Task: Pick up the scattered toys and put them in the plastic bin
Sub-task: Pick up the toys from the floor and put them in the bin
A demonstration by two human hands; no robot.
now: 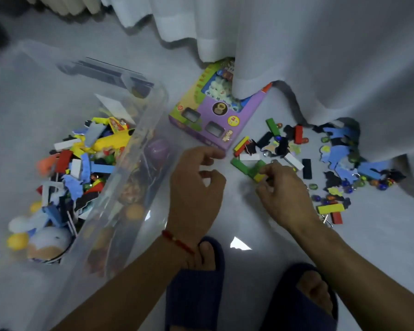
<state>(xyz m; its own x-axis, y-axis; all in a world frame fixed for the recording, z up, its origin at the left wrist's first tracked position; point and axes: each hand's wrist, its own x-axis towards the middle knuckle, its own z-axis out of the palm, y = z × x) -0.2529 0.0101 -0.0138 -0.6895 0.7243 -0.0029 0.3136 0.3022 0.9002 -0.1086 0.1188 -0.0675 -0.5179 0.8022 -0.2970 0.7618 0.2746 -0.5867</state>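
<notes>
Right now the right hand (282,192) pinches a yellow block (259,177) at the near end of a cluster of green blocks (246,166), its fingers curled onto the piece. The left hand (194,185) hovers between that cluster and the plastic bin (139,149), fingers loosely bent and apart, holding nothing that I can see.

Taking the purple toy box (215,108) as landmark: the bin stands just to its left, already well filled with blocks, foam pieces and balls. The remaining scattered toys (332,168) lie to its right and in front of it, running along the hem of the curtain (296,56) on the floor. They are flat blocks, dark and blue foam shapes and many glass marbles (347,187).

Several things could go wrong. A pinch on 1 small block may slip during the carry across to the bin. Sweeping a hand through the pile could send marbles rolling under the curtain, where they would be missed. The box partly tucked beneath the curtain could likewise be overlooked.
</notes>
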